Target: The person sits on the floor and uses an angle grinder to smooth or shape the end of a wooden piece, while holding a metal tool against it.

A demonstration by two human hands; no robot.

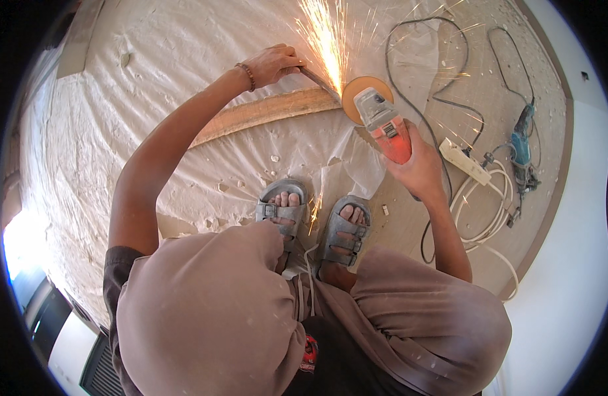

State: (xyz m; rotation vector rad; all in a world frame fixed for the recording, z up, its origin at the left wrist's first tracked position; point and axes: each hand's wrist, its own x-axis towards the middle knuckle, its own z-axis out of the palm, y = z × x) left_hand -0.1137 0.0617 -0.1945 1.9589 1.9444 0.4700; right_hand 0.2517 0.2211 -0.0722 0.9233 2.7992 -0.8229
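My left hand [276, 66] grips a thin dark metal bar [320, 80], angled down toward the abrasive disc [357, 84] of a red and grey angle grinder [394, 142]. My right hand [417, 166] is wrapped round the grinder's body. A bright shower of sparks [332, 56] sprays upward from where bar and disc meet, and some fly toward my sandals. Under the bar lies a long wooden plank [251, 112], reaching down to the left beneath my left forearm.
A creased plastic sheet [106, 105] with debris covers much of the floor. On the right lie a white power strip [464, 158], coiled cables [489, 224] and a teal power tool [520, 150] beside a white wall [588, 198]. My sandalled feet [283, 212] are just below the grinder.
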